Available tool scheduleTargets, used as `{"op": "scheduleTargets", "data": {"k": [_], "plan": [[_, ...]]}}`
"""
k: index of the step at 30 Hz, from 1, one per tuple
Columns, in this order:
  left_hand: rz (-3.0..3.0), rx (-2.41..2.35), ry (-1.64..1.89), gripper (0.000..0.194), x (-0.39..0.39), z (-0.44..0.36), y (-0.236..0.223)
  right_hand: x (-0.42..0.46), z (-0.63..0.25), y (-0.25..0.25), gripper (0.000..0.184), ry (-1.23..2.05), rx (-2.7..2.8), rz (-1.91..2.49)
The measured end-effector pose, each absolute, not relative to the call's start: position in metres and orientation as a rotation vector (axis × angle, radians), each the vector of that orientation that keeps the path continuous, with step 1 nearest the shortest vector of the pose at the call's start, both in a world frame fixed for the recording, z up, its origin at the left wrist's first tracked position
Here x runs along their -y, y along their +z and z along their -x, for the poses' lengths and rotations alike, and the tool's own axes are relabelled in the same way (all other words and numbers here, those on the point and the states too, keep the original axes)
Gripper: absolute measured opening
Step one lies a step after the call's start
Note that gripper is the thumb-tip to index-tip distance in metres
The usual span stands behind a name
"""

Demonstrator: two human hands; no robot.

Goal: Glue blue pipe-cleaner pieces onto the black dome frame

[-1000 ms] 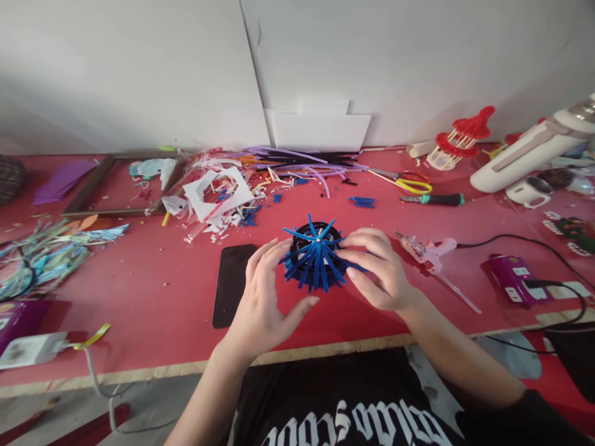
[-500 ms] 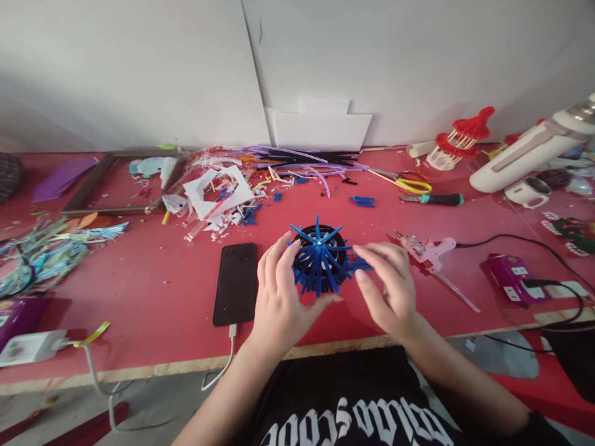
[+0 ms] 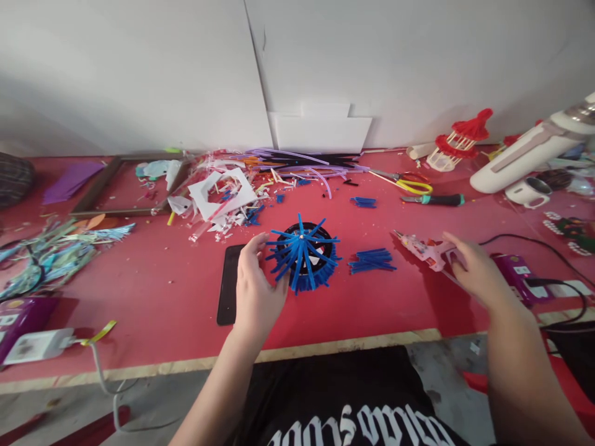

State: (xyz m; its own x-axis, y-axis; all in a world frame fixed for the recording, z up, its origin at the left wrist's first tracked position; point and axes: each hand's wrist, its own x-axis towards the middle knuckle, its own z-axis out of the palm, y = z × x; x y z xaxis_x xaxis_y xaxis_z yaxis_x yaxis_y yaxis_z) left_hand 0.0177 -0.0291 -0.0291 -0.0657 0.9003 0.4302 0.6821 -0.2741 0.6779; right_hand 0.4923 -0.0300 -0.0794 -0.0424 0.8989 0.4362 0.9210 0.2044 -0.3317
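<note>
A domed piece made of blue pipe cleaners point(image 3: 304, 257) stands on the red table, its strips fanning out from a top centre over a black ring. My left hand point(image 3: 258, 288) steadies it from the left, thumb near its lower edge and fingers curved at its side. Further right, my right hand point(image 3: 474, 269) has its fingers around the handle of a pink glue gun point(image 3: 425, 249), which lies on the table with its nozzle pointing left. Between them is a small pile of cut blue pipe cleaners point(image 3: 372, 261). A black phone point(image 3: 227, 288) lies partly behind my left hand.
Scissors with yellow handles point(image 3: 413, 184), a utility knife point(image 3: 432, 199) and a smaller blue bundle point(image 3: 364, 202) lie further back. Paper scraps point(image 3: 223, 195) clutter the back left. A white bottle point(image 3: 520, 152), mug point(image 3: 528, 192) and purple power strip point(image 3: 515, 272) are at right.
My right hand has left the blue piece and moved right to the glue gun. The blue piece and my left hand have shifted slightly left, uncovering the pile of cut pipe cleaners.
</note>
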Motion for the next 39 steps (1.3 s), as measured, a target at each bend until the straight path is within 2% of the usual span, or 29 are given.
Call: {"op": "scheduleTargets", "data": {"k": [8,14,20,28,34,39], "plan": [[-1.772,-1.647,1.293,0.071,0.025,-0.025,-0.036,0.030,-0.473,-0.087,0.050,0.103,2.069,1.754],[-1.689,-1.654,1.356,0.063,0.014,-0.029,-0.039,0.029,-0.454,-0.096,0.050,0.130,2.062,1.761],[-1.662,-1.605,1.366,0.062,0.013,-0.030,-0.044,0.029,-0.443,-0.097,0.037,0.046,1.947,1.725],[-1.777,-1.464,1.383,0.055,0.015,-0.043,-0.055,0.016,-0.406,-0.076,0.037,-0.128,1.667,1.552],[-1.853,-1.431,1.397,0.064,0.028,-0.046,-0.054,-0.020,-0.356,-0.032,0.008,-0.139,1.644,1.231],[-1.955,-1.330,1.393,0.073,0.064,-0.022,-0.047,-0.024,-0.326,-0.020,0.007,-0.122,1.716,1.006]]}}
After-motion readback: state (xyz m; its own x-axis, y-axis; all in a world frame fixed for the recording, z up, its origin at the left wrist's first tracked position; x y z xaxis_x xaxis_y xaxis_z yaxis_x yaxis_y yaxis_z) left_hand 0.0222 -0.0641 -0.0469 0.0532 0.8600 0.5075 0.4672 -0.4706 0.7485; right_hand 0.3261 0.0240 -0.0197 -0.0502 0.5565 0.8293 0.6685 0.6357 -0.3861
